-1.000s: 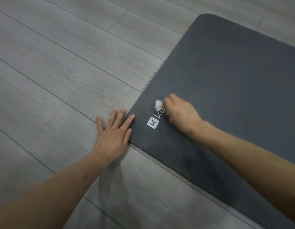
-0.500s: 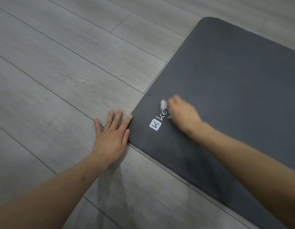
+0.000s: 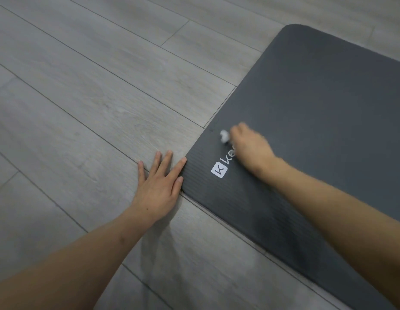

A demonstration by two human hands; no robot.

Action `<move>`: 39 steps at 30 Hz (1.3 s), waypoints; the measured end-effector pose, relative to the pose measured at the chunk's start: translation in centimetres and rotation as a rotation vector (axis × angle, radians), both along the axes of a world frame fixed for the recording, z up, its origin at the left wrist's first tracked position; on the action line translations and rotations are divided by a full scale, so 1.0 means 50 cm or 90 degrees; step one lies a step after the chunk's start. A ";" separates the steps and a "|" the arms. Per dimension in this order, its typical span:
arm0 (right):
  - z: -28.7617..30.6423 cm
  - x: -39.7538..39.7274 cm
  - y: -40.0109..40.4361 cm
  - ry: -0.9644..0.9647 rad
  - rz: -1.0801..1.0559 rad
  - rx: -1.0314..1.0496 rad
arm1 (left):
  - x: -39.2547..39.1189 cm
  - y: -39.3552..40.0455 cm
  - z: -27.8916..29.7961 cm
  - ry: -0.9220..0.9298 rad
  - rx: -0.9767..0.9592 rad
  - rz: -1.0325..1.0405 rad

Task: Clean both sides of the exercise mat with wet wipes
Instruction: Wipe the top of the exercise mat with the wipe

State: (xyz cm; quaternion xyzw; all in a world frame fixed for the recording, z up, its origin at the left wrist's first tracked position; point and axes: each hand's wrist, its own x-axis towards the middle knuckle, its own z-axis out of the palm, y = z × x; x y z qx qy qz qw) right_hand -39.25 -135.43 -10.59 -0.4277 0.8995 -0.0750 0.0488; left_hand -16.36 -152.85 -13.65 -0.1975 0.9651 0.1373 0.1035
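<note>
Nearest the camera, the left hand is still lying flat on the grey plank floor, fingers straight and spread, its forefinger touching the edge of the exercise mat. Just beyond, the right hand is gripping a bunched wet wipe and rubbing beside the white logo. Over the last second the wipe is creeping only slightly along this corner, so most of this side, and the underside, probably remain to be cleaned.
</note>
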 end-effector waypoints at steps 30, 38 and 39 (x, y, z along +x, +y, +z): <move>-0.014 -0.048 -0.122 0.016 -0.098 -0.042 | 0.016 -0.041 0.016 -0.040 -0.034 -0.005; -0.018 0.221 -0.036 -0.079 0.186 -0.046 | 0.033 -0.052 0.022 -0.056 -0.039 -0.016; -0.016 0.233 -0.016 -0.095 0.219 -0.037 | 0.034 -0.052 0.024 -0.058 -0.040 -0.020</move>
